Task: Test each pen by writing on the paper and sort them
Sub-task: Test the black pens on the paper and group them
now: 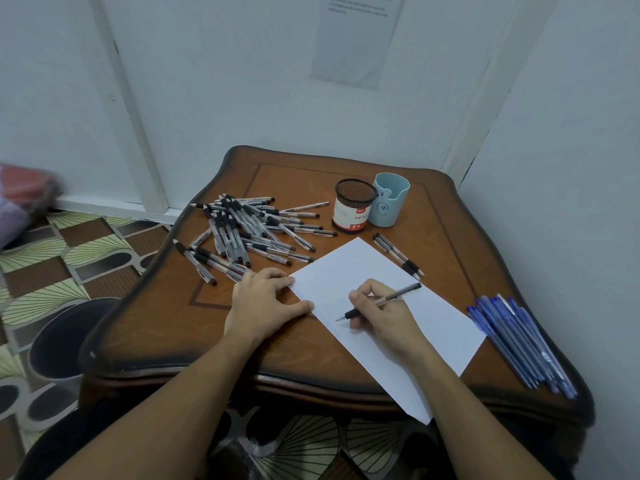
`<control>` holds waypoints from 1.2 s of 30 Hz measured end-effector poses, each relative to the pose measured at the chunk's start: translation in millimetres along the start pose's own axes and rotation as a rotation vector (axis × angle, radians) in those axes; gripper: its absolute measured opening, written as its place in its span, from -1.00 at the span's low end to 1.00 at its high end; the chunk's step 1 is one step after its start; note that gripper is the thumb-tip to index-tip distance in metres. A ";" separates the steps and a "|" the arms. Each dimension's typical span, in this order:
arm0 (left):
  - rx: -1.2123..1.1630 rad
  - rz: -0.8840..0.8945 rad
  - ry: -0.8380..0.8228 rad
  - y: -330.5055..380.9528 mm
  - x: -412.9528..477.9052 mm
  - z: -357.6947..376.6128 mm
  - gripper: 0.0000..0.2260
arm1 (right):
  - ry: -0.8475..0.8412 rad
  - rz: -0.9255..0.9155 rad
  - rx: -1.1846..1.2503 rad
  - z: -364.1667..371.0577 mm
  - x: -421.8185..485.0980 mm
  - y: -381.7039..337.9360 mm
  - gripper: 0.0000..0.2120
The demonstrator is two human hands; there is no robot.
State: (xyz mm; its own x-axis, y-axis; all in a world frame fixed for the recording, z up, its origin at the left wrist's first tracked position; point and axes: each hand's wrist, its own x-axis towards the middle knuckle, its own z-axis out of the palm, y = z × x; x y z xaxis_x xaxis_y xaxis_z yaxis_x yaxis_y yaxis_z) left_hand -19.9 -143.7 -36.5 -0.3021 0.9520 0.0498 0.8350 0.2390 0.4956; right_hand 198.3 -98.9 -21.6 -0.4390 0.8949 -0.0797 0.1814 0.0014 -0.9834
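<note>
A white sheet of paper (pixel 408 317) lies slanted on the brown wooden table (pixel 166 327), with a row of small blue scribbles along its left edge. My right hand (pixel 381 313) grips a clear pen with a black grip (pixel 384 299), its tip touching the paper near the scribbles. My left hand (pixel 266 299) rests flat on the table, fingers pressing the paper's left edge. A heap of several black-grip pens (pixel 249 230) lies at the table's left. Two similar pens (pixel 398 254) lie beside the paper's far edge. A bundle of blue pens (pixel 523 341) lies at the right edge.
A black mesh pen cup (pixel 353 211) and a light blue holder (pixel 389 199) stand at the back of the table. A dark bin (pixel 59 337) stands on the patterned floor at the left. White walls close in behind and at the right.
</note>
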 end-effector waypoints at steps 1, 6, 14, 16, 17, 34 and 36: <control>0.002 0.001 0.000 0.4 -0.2 -0.1 -0.37 | -0.013 -0.005 -0.008 -0.1 -0.3 0.9 -0.81; 0.003 0.004 0.007 0.3 -0.6 -0.2 -0.37 | -0.013 -0.074 -0.111 -3.0 -0.7 1.2 -0.81; 0.007 -0.005 -0.006 0.1 0.5 0.5 -0.37 | 0.047 -0.063 -0.172 1.0 2.0 8.1 -0.70; 0.011 -0.004 0.000 -0.3 0.5 0.8 -0.37 | 0.048 -0.053 -0.179 1.5 2.8 10.3 -0.70; 0.012 -0.003 0.003 -0.4 0.4 0.9 -0.37 | 0.047 -0.051 -0.177 1.6 3.0 10.9 -0.70; 0.024 0.010 0.015 -1.7 1.1 2.7 -0.37 | 0.017 -0.065 -0.173 0.0 3.0 11.4 -0.62; 0.017 0.010 0.017 -1.8 1.2 2.8 -0.37 | 0.024 -0.063 -0.129 -0.4 3.8 12.2 -0.64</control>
State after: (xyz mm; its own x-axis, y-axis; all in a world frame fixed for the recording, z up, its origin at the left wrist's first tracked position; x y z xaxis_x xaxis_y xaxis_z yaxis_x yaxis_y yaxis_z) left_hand -20.5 -142.5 -39.7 -0.3013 0.9510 0.0700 0.8459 0.2327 0.4799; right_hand 199.2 -95.4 -33.8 -0.4326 0.9015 -0.0132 0.2667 0.1140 -0.9570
